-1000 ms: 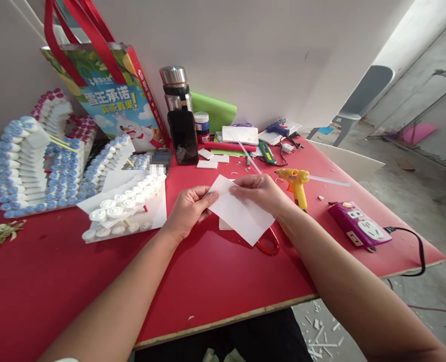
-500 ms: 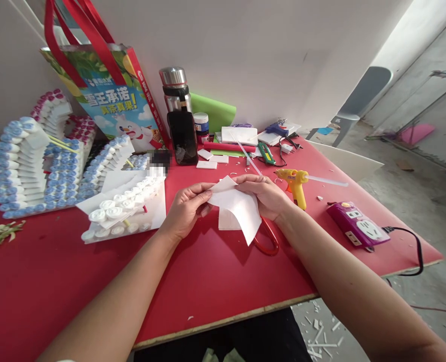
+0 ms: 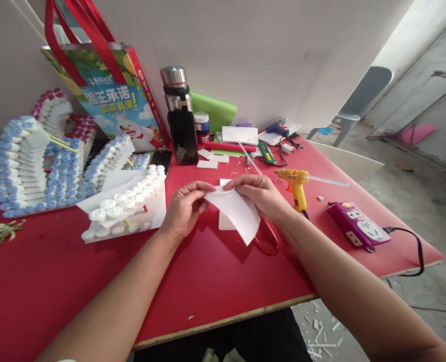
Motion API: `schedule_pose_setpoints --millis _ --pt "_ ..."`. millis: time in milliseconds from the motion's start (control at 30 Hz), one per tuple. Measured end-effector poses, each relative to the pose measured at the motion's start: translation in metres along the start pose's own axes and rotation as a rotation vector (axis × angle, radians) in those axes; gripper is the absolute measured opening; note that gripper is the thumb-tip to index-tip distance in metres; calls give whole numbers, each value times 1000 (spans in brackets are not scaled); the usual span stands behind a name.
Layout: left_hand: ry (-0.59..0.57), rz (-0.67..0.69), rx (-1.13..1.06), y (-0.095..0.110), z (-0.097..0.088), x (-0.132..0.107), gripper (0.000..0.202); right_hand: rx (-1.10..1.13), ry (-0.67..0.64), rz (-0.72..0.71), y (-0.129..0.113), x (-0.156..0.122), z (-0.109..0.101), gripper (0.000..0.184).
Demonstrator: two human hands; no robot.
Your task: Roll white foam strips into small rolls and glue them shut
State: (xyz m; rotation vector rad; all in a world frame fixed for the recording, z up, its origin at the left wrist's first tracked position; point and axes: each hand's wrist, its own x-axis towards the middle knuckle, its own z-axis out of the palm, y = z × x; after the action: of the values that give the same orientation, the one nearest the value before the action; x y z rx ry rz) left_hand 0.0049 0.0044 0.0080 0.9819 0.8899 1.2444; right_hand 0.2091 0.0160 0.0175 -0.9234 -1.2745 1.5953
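Note:
A thin white sheet of paper (image 3: 240, 213) is held between my two hands, its upper edge curled over and its lower corner hanging towards me. My left hand (image 3: 187, 206) pinches the left end of that edge between thumb and fingers. On the other end, my right hand (image 3: 260, 196) has its thumb and fingers closed on the paper. Beneath it lies a white rectangular piece (image 3: 226, 222), mostly covered. Scissors with a red handle (image 3: 270, 241) rest on the table by my right wrist; their blades are hidden.
On the red table (image 3: 193, 291), a yellow glue gun (image 3: 298, 186) and purple power strip (image 3: 358, 223) are at right. White rolled-paper flowers (image 3: 127, 203) and blue-tipped rolled pieces (image 3: 19, 166) stand left. Behind are a phone (image 3: 183, 138), a flask (image 3: 175, 88) and a green cutter (image 3: 267, 153).
The paper's upper corner, which stood up between my hands, is now folded or rolled down along the edge. My fingertips have come closer together.

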Motion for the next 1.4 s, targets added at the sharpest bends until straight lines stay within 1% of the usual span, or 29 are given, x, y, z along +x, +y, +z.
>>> schedule_pose_setpoints --millis 100,200,267,333,433,567,733,933,1000,1100,1133,1200,1300,1400 --pt "-17 -9 -14 2 -1 0 11 -155 16 -48 -2 -3 2 23" --pt "-104 -67 -7 4 0 0 27 -262 31 -86 -4 -6 3 26" --pt "-142 -130 36 4 0 -1 40 -299 25 -93 -6 -7 4 28" --pt "-169 -185 101 4 1 -2 47 -329 11 -104 -7 -7 3 30" --pt "-201 -242 135 3 1 -2 47 -374 -31 -141 -8 -8 2 32" --pt "-190 -297 85 3 -2 0 43 -419 -88 -218 -9 -9 0 33" --pt "-189 -275 113 3 -4 0 40 -516 -138 -291 -10 -8 -2 37" --pt "-208 -218 180 4 -2 -1 38 -609 -168 -313 -9 -8 -3 38" --pt "-220 -201 194 3 -3 -1 38 -591 -166 -314 -9 -8 -3 39" --pt "-233 -183 185 2 -5 0 38 -487 -123 -284 -11 -8 -4 43" --pt "-235 -179 181 2 -5 0 39 -456 -103 -268 -11 -8 -4 42" --pt "-233 -182 175 3 -6 0 39 -428 -75 -257 -11 -7 -4 34" --pt "-235 -202 165 5 -7 0 38 -443 -72 -307 -9 -5 -4 26" --pt "-227 -206 140 6 -6 -1 38 -485 -78 -371 -7 -5 -5 29"
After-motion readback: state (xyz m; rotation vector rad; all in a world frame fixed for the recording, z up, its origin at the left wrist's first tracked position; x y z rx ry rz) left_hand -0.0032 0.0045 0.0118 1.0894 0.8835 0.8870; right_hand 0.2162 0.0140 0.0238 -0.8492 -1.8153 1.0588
